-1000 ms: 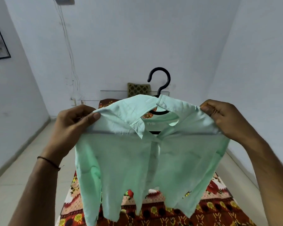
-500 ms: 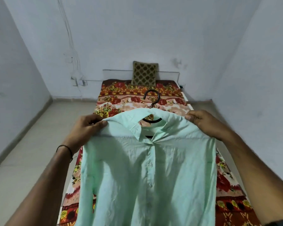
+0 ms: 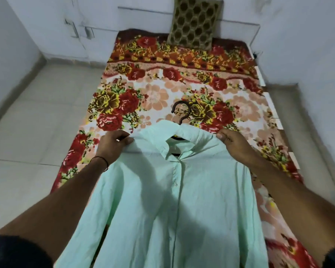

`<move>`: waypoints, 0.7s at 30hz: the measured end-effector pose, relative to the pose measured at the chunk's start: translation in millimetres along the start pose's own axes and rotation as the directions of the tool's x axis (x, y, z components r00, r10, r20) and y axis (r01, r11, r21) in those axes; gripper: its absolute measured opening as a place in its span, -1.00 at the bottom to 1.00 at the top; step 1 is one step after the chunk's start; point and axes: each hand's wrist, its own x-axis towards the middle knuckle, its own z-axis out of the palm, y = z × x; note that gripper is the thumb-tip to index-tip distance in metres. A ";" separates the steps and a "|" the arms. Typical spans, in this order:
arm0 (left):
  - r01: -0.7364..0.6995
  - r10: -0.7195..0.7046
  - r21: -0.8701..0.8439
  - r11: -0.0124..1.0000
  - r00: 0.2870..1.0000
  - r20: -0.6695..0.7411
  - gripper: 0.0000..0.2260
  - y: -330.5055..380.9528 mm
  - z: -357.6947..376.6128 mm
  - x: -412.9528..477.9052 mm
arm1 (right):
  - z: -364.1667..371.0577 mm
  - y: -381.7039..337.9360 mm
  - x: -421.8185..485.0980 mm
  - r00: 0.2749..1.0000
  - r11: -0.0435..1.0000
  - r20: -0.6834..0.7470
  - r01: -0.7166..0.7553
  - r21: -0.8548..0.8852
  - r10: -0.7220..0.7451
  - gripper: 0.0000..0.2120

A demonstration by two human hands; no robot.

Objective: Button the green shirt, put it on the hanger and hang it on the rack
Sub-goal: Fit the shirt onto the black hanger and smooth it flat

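Note:
The pale green shirt [image 3: 168, 200] is spread front-up over the near half of the bed, its placket closed down the middle. A black hanger [image 3: 181, 113] sits inside it; only the hook and a bit of the bar at the open collar show. My left hand [image 3: 112, 145] pinches the shirt's left shoulder. My right hand [image 3: 232, 144] grips the right shoulder. No rack is in view.
The bed carries a red and yellow floral blanket [image 3: 157, 89]. A brown honeycomb-patterned cushion [image 3: 193, 22] leans on the far wall. Tiled floor [image 3: 31, 120] runs along the left of the bed; a white wall stands close on the right.
The shirt on its hanger has come down from held-up in the air to lying over the bed. My view has tilted downward. Both hands keep their hold on the shoulders.

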 end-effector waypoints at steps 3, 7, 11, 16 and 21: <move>0.054 -0.055 0.080 0.995 0.998 0.017 -0.88 -42.3 58.5 40.8 | 47.9 60.0 50.7 0.998 1.000 0.054 -0.026 0.000 0.026 -0.77; 0.131 -0.135 0.142 0.981 0.991 0.021 -0.92 -97.5 129.0 72.9 | 115.0 136.0 86.6 0.988 0.996 0.133 -0.088 0.030 0.083 -0.86; 0.229 -0.230 0.115 0.967 0.973 0.000 -0.85 -133.7 183.7 83.2 | 174.4 192.5 81.7 0.984 0.992 0.126 -0.128 -0.014 0.129 -0.56; 0.217 -0.208 0.050 0.975 0.968 -0.139 -0.83 -152.6 210.5 83.9 | 191.6 223.7 90.8 0.996 0.997 0.047 -0.074 0.017 0.073 -0.65; 0.189 -0.189 -0.011 0.982 0.976 -0.109 -0.86 -151.5 209.5 83.1 | 183.7 227.8 96.4 0.992 0.996 0.107 -0.072 0.050 0.066 -0.87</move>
